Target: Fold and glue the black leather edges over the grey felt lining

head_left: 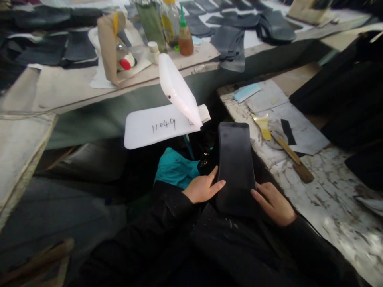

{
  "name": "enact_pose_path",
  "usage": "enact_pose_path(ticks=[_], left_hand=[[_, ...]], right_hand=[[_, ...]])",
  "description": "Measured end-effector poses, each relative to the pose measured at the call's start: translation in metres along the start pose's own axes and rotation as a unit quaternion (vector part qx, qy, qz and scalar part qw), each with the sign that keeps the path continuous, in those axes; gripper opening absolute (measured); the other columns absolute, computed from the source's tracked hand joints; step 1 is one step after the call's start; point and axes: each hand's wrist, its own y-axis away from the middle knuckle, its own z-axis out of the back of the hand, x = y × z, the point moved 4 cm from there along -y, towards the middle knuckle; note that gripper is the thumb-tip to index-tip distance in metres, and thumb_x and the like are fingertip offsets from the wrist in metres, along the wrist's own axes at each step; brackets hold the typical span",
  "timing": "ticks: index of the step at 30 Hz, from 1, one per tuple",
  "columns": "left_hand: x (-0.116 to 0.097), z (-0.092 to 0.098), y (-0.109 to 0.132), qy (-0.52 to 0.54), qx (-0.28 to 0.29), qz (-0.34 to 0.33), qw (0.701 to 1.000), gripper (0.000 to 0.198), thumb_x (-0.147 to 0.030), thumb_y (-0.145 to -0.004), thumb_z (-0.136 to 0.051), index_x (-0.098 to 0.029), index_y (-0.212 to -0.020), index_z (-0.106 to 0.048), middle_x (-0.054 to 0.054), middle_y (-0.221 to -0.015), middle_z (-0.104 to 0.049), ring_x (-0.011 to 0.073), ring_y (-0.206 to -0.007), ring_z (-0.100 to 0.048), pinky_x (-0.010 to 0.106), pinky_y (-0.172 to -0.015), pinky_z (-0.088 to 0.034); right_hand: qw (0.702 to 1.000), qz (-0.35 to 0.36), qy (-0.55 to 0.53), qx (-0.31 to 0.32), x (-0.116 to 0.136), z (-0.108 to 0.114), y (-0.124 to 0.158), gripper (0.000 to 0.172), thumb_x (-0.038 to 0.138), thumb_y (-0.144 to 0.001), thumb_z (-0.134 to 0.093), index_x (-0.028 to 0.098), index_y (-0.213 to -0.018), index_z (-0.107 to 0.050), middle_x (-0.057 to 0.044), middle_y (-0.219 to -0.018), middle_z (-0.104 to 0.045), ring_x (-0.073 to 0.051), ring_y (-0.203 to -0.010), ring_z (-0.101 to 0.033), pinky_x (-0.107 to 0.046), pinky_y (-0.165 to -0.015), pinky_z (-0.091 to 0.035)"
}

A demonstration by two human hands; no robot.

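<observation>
A black, smooth, flat rectangular piece with rounded corners (235,163) lies lengthwise over my lap. My left hand (203,187) holds its left edge, thumb on top and the fingers partly underneath. On the opposite edge, my right hand (275,203) grips with the thumb near the surface; its other fingertips are hidden beneath. Beyond my left hand is a white rounded panel (143,127) with handwriting that reads like "11049". A second white panel (179,87) stands tilted up from its right end. Teal cloth (176,167) shows just past my left wrist.
To the right, a stained worktable (338,179) bears a wooden-handled brush (289,149), a yellow scraper-like tool (263,125) and a blue strip (247,92). The far bench (72,89) carries a green-capped glue bottle (186,42), a white bottle (153,52) and several dark cut pieces (275,28).
</observation>
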Motion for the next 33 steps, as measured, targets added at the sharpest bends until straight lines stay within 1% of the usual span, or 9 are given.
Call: enact_pose_path(ticks=[3,5,8,12,15,18,22,28,33], left_hand=[[-0.001,-0.008,0.011,-0.021,0.055,0.012,0.998,0.07,-0.053,-0.079,-0.04,-0.016,-0.136,-0.025,0.012,-0.102,-0.065,0.0287,-0.087,-0.063,0.031,-0.069,-0.045],[-0.003,-0.011,0.014,0.01,0.072,0.004,0.997,0.073,-0.053,-0.077,-0.043,-0.016,-0.136,-0.022,0.013,-0.105,-0.063,0.029,-0.089,-0.062,0.033,-0.07,-0.046],[-0.004,-0.011,0.014,0.126,0.065,-0.03,0.989,0.069,-0.047,-0.077,-0.05,-0.016,-0.134,-0.026,0.012,-0.12,-0.054,0.0258,-0.103,-0.055,0.033,-0.082,-0.044],[0.0,-0.011,0.013,0.291,0.051,-0.065,0.953,0.059,-0.036,-0.08,-0.05,-0.014,-0.131,-0.03,0.012,-0.132,-0.041,0.0218,-0.118,-0.042,0.033,-0.098,-0.034],[0.005,-0.014,0.012,0.381,0.044,-0.068,0.921,0.055,-0.033,-0.081,-0.05,-0.016,-0.131,-0.032,0.01,-0.133,-0.04,0.0222,-0.121,-0.038,0.035,-0.102,-0.03],[0.008,-0.018,0.011,0.441,0.057,-0.056,0.894,0.054,-0.032,-0.08,-0.052,-0.016,-0.129,-0.035,0.01,-0.132,-0.042,0.0243,-0.12,-0.039,0.037,-0.101,-0.03],[0.012,-0.02,0.011,0.468,0.072,-0.048,0.88,0.055,-0.031,-0.078,-0.055,-0.016,-0.128,-0.036,0.01,-0.13,-0.045,0.0259,-0.12,-0.039,0.038,-0.101,-0.03],[0.018,-0.023,0.012,0.474,0.079,-0.048,0.876,0.055,-0.028,-0.079,-0.055,-0.017,-0.129,-0.035,0.009,-0.131,-0.044,0.0246,-0.121,-0.038,0.038,-0.102,-0.029],[0.006,-0.021,0.017,0.494,0.112,-0.065,0.86,0.062,-0.027,-0.077,-0.057,-0.019,-0.132,-0.028,0.009,-0.133,-0.04,0.0236,-0.12,-0.039,0.036,-0.1,-0.032]], right_hand=[[0.993,-0.056,0.071,0.075,-0.001,-0.007,0.01,0.066,0.06,-0.076,-0.039,0.02,-0.128,-0.042,-0.007,-0.078,-0.062,-0.027,-0.074,-0.059,-0.042,-0.072,-0.046],[0.994,-0.073,0.041,0.067,0.005,-0.013,0.008,0.068,0.061,-0.074,-0.042,0.019,-0.128,-0.042,-0.007,-0.085,-0.063,-0.029,-0.079,-0.06,-0.042,-0.07,-0.047],[0.997,-0.045,-0.06,0.031,0.02,-0.021,0.001,0.056,0.057,-0.073,-0.047,0.018,-0.114,-0.051,-0.007,-0.103,-0.061,-0.028,-0.097,-0.055,-0.039,-0.081,-0.046],[0.985,-0.049,-0.16,0.044,0.033,-0.027,-0.006,0.047,0.052,-0.075,-0.051,0.017,-0.106,-0.053,-0.006,-0.103,-0.061,-0.025,-0.098,-0.055,-0.036,-0.085,-0.045],[0.98,-0.051,-0.183,0.057,0.038,-0.03,-0.008,0.044,0.05,-0.076,-0.052,0.017,-0.105,-0.053,-0.006,-0.102,-0.061,-0.024,-0.095,-0.056,-0.034,-0.083,-0.046],[0.981,-0.043,-0.18,0.058,0.041,-0.033,-0.008,0.042,0.047,-0.078,-0.051,0.016,-0.106,-0.051,-0.006,-0.102,-0.06,-0.023,-0.096,-0.056,-0.034,-0.084,-0.045],[0.982,-0.039,-0.176,0.055,0.045,-0.035,-0.007,0.043,0.044,-0.078,-0.052,0.014,-0.109,-0.049,-0.007,-0.105,-0.059,-0.022,-0.098,-0.055,-0.034,-0.087,-0.044],[0.975,-0.022,-0.2,0.092,0.046,-0.032,-0.005,0.053,0.041,-0.074,-0.059,0.014,-0.117,-0.043,-0.007,-0.112,-0.056,-0.021,-0.102,-0.052,-0.035,-0.092,-0.041],[0.966,-0.014,-0.243,0.085,0.044,-0.022,-0.008,0.049,0.04,-0.077,-0.057,0.014,-0.116,-0.045,-0.006,-0.115,-0.055,-0.02,-0.106,-0.05,-0.033,-0.094,-0.041]])
